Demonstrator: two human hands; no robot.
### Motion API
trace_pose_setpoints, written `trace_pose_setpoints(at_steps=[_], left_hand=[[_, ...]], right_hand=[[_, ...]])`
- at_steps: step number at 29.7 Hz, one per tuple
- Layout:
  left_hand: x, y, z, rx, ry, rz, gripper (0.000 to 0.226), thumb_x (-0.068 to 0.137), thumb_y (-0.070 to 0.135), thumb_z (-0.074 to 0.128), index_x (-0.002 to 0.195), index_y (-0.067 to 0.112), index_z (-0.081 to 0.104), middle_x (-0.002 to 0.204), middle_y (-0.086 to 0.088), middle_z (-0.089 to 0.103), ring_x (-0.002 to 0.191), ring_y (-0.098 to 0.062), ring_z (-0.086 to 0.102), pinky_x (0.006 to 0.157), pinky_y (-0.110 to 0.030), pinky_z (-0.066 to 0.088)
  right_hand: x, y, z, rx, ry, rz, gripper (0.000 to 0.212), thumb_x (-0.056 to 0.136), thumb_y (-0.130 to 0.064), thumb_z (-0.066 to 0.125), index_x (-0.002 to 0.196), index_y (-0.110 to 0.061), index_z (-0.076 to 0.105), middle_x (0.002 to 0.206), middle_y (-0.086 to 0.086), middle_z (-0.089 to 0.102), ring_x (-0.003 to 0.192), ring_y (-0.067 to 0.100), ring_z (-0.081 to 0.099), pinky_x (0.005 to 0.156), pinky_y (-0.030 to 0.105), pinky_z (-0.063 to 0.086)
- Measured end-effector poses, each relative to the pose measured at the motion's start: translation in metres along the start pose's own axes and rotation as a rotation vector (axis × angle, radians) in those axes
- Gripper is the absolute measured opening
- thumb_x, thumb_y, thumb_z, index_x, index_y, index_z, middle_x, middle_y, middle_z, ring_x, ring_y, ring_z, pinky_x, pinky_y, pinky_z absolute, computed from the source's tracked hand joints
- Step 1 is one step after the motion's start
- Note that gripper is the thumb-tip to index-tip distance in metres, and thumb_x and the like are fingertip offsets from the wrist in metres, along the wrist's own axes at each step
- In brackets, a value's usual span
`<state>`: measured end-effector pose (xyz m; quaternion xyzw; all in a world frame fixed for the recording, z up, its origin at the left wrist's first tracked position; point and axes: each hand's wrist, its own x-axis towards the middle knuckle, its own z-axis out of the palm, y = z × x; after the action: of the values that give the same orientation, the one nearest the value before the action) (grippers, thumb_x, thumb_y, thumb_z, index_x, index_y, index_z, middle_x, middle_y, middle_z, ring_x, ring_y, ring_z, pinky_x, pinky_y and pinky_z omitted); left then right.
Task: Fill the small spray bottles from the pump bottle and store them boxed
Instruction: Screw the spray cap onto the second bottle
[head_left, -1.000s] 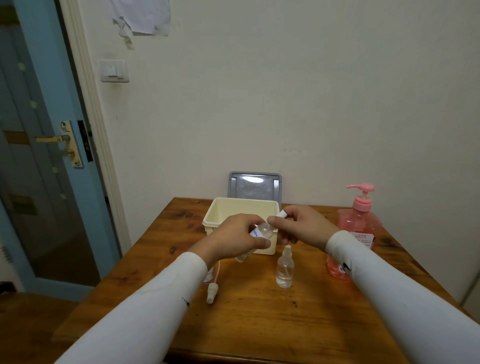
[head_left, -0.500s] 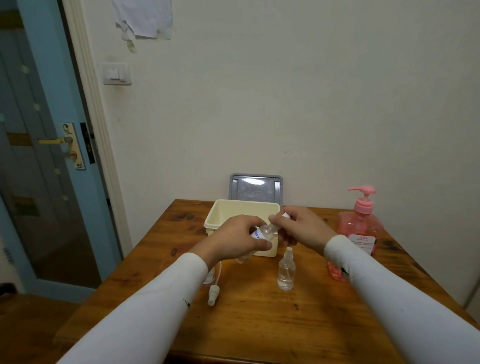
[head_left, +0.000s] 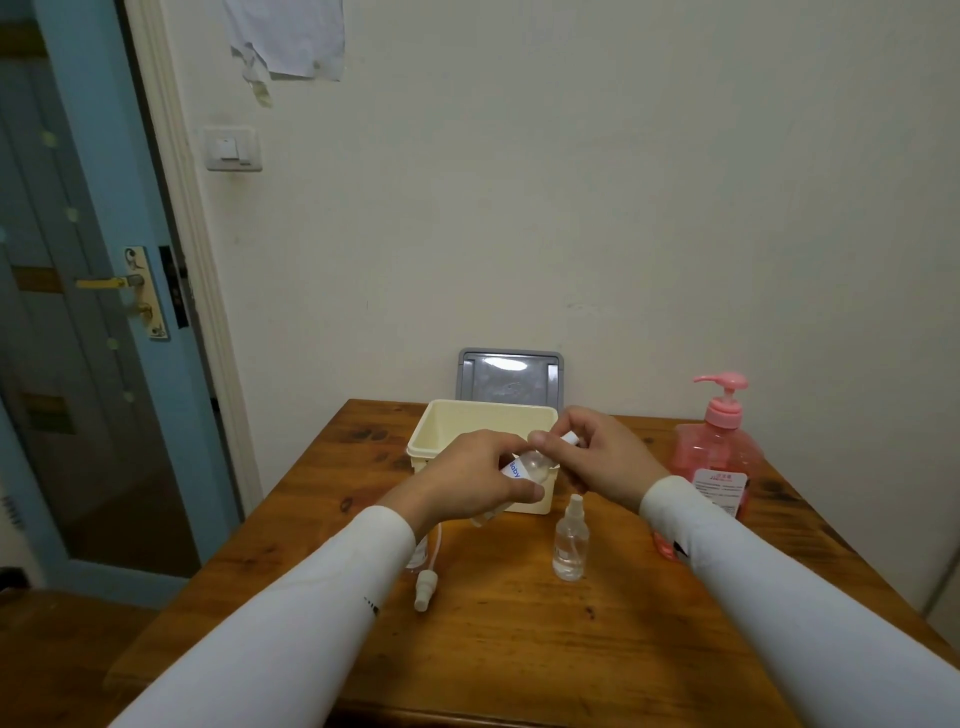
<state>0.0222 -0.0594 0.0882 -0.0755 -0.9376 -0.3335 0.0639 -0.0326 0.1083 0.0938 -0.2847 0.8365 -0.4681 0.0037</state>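
Hands meet in front of the cream plastic box (head_left: 480, 426) at the middle of the wooden tabletop (head_left: 519, 639). The left hand (head_left: 467, 480) curls its fingers and thumb round a small clear spray bottle (head_left: 527, 467) with a white label printed in blue, holding it tilted just above the box's near rim. The right hand (head_left: 597, 457) pinches the white spray top (head_left: 569, 439) at that bottle's neck between thumb and fingertips; whether the top is seated on the neck or lifted off cannot be told. A second small spray bottle (head_left: 570, 545), clear with its white nozzle on, stands upright on the tabletop just in front of the box and below the right hand, with a little clear liquid inside. A loose white spray head with its thin dip tube (head_left: 426, 587) lies on the tabletop beside the left sleeve, and a clear thing partly hidden behind that sleeve cannot be made out. The pink pump bottle (head_left: 719, 452) stands upright at the right side of the tabletop, behind the right forearm. A grey lid (head_left: 511, 382) leans upright against the wall behind the box. A blue door (head_left: 78, 312) with a brass handle stands at the left, a light switch (head_left: 231, 149) beside its frame.
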Motion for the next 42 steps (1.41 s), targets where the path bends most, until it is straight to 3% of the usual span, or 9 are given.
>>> trace_pose_setpoints(at_steps=[3, 8, 13, 17, 20, 26, 32, 37, 42], left_hand=[[-0.001, -0.001, 0.001, 0.001, 0.000, -0.006, 0.043, 0.084, 0.035, 0.071, 0.124, 0.022, 0.060, 0.108, 0.001, 0.065, 0.091, -0.015, 0.062, 0.078, -0.025, 0.054], [-0.001, -0.007, -0.002, 0.018, 0.011, -0.021, 0.043, 0.083, 0.034, 0.072, 0.122, 0.022, 0.060, 0.108, 0.002, 0.064, 0.092, -0.014, 0.061, 0.078, -0.024, 0.053], [-0.002, -0.004, 0.000, 0.024, 0.008, -0.013, 0.044, 0.084, 0.033, 0.071, 0.125, 0.023, 0.059, 0.110, 0.002, 0.063, 0.093, -0.013, 0.060, 0.078, -0.022, 0.051], [-0.004, -0.003, 0.002, 0.012, 0.004, -0.014, 0.044, 0.084, 0.032, 0.071, 0.126, 0.022, 0.059, 0.112, 0.001, 0.064, 0.095, -0.015, 0.060, 0.081, -0.024, 0.051], [-0.004, -0.001, 0.002, 0.004, 0.009, -0.008, 0.042, 0.084, 0.033, 0.070, 0.124, 0.021, 0.060, 0.111, 0.000, 0.065, 0.093, -0.015, 0.061, 0.081, -0.025, 0.052], [-0.002, -0.003, -0.003, 0.013, 0.031, -0.027, 0.042, 0.083, 0.033, 0.071, 0.122, 0.023, 0.060, 0.105, 0.005, 0.061, 0.091, -0.013, 0.059, 0.077, -0.021, 0.051], [-0.005, 0.001, 0.001, 0.000, 0.028, 0.007, 0.042, 0.085, 0.032, 0.070, 0.124, 0.023, 0.060, 0.111, 0.002, 0.063, 0.092, -0.013, 0.059, 0.077, -0.020, 0.049], [-0.004, 0.001, 0.002, 0.001, 0.023, 0.005, 0.043, 0.085, 0.033, 0.071, 0.125, 0.023, 0.060, 0.112, 0.002, 0.064, 0.093, -0.013, 0.059, 0.076, -0.019, 0.048], [-0.003, 0.000, 0.007, 0.045, 0.032, 0.016, 0.043, 0.083, 0.034, 0.072, 0.123, 0.024, 0.061, 0.111, 0.003, 0.063, 0.094, -0.013, 0.057, 0.081, -0.024, 0.050]], right_hand=[[-0.001, 0.000, 0.000, 0.011, -0.020, 0.049, 0.036, 0.087, -0.048, 0.058, 0.092, -0.011, 0.059, 0.068, 0.006, 0.070, 0.055, 0.013, 0.063, 0.055, 0.022, 0.051], [0.003, -0.004, -0.011, 0.110, -0.242, 0.112, 0.023, 0.090, -0.024, 0.061, 0.104, -0.007, 0.058, 0.083, 0.011, 0.074, 0.071, 0.020, 0.071, 0.065, 0.025, 0.056], [0.002, -0.001, -0.008, -0.082, -0.174, 0.126, 0.039, 0.088, -0.047, 0.057, 0.098, -0.010, 0.062, 0.075, 0.003, 0.071, 0.064, 0.013, 0.068, 0.062, 0.020, 0.054], [0.004, 0.000, 0.000, -0.106, -0.060, 0.058, 0.026, 0.088, -0.047, 0.058, 0.095, -0.022, 0.060, 0.081, 0.003, 0.069, 0.066, 0.014, 0.064, 0.057, 0.019, 0.050], [0.003, -0.001, 0.004, -0.147, -0.003, 0.042, 0.034, 0.090, -0.053, 0.051, 0.083, -0.021, 0.058, 0.069, 0.004, 0.068, 0.056, 0.013, 0.062, 0.055, 0.022, 0.049], [0.004, -0.003, -0.006, -0.003, -0.186, 0.091, 0.023, 0.091, -0.031, 0.058, 0.101, -0.010, 0.062, 0.079, 0.007, 0.071, 0.066, 0.016, 0.067, 0.064, 0.024, 0.055], [0.002, 0.001, -0.004, -0.141, -0.125, 0.136, 0.055, 0.090, -0.059, 0.044, 0.075, -0.010, 0.065, 0.052, 0.000, 0.060, 0.045, 0.011, 0.054, 0.052, 0.020, 0.044], [0.004, 0.001, 0.000, -0.170, 0.001, 0.051, 0.038, 0.090, -0.053, 0.051, 0.086, -0.017, 0.061, 0.066, 0.000, 0.066, 0.052, 0.010, 0.061, 0.052, 0.019, 0.046], [0.007, -0.001, 0.004, -0.416, -0.045, 0.142, 0.060, 0.094, -0.060, 0.032, 0.066, -0.015, 0.060, 0.045, -0.003, 0.056, 0.037, 0.006, 0.051, 0.049, 0.016, 0.040]])
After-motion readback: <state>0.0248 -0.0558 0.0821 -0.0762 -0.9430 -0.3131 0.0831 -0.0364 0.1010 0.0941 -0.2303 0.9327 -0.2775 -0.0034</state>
